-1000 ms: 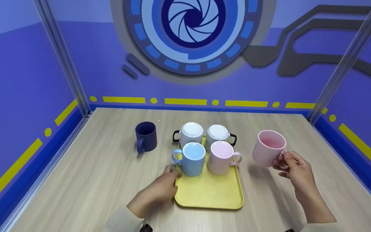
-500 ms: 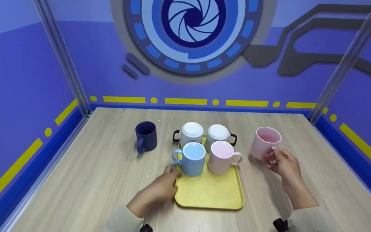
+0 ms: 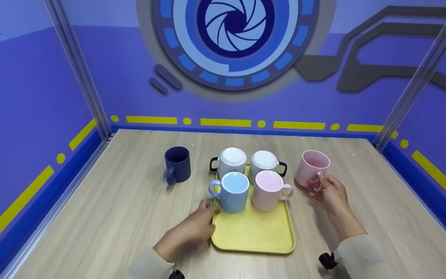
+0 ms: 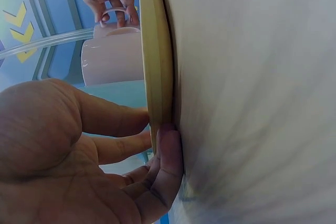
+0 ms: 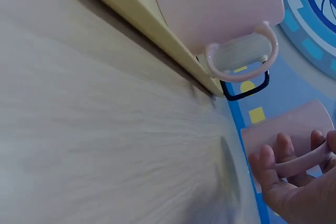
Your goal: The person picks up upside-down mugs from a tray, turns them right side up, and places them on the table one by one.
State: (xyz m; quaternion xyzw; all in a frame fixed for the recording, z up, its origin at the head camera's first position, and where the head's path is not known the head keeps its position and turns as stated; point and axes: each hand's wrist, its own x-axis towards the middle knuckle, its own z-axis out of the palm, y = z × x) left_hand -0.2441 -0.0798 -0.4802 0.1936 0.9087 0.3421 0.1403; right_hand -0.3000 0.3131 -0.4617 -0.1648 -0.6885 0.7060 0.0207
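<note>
A pale wood-grain tabletop [image 3: 130, 201] spreads beneath the left hand [image 3: 196, 226] and right hand [image 3: 331, 195]. Beyond both stands a violet-blue wall [image 3: 114, 69] printed with a round blue-and-grey aperture emblem [image 3: 235, 23] above a row of yellow dashes [image 3: 226, 123].

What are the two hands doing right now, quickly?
Left hand: closed, fingers pinching the yellow tray at its left side.
Right hand: closed, holding the pink mug beside the tray by its handle.
</note>
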